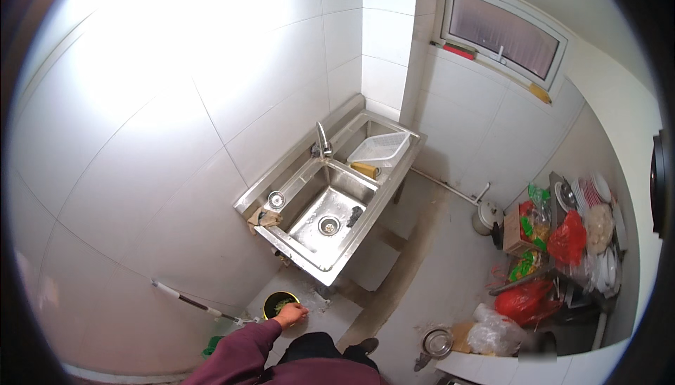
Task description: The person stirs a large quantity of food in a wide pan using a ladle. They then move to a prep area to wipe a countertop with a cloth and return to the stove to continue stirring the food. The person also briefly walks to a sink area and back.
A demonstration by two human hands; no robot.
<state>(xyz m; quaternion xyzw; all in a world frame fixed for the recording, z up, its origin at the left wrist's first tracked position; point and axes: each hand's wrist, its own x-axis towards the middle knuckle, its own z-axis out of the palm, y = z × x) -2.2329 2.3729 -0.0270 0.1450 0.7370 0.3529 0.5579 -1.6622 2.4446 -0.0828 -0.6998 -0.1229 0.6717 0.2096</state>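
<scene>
My left hand, in a maroon sleeve, reaches over the right side of a small yellow-rimmed bucket at the lower left of the double sink. Pale green scraps lie inside the bucket. The fingers look curled at its rim, but whether they grip anything is too small to tell. My right hand is out of view. Before me stands the stainless steel sink, with a drain strainer and a dark scouring pad in its near basin.
A faucet rises behind the basins. The far basin holds a white plastic basket and a yellow sponge. Gloves drape over the left corner. A mop handle leans by the wall. Bags and dishes crowd a rack on the right.
</scene>
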